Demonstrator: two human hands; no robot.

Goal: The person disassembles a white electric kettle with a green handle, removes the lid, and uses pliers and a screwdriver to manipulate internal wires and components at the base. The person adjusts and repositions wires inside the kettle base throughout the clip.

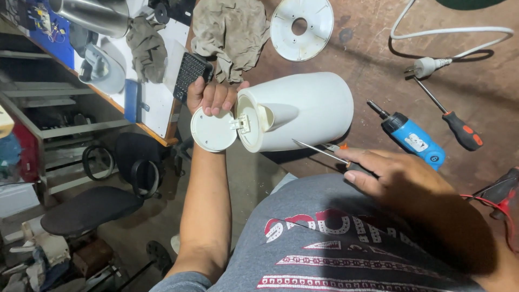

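Observation:
A white electric kettle body [303, 111] lies on its side on the brown table, its mouth facing left. My left hand [211, 96] grips the round white lid [212, 131], which hangs at the kettle's mouth by a small hinge piece [241, 124]. My right hand [397, 173] holds a thin screwdriver [316, 150] by its handle, with the metal shaft pointing left toward the underside of the kettle near the mouth. The tip sits just below the kettle body.
A blue electric screwdriver [412, 138] and a red-handled screwdriver [454, 121] lie right of the kettle. A white round base plate [301, 27], a grey rag [230, 32], a white power cord with plug [432, 64] and a black chair [89, 208] on the floor are around.

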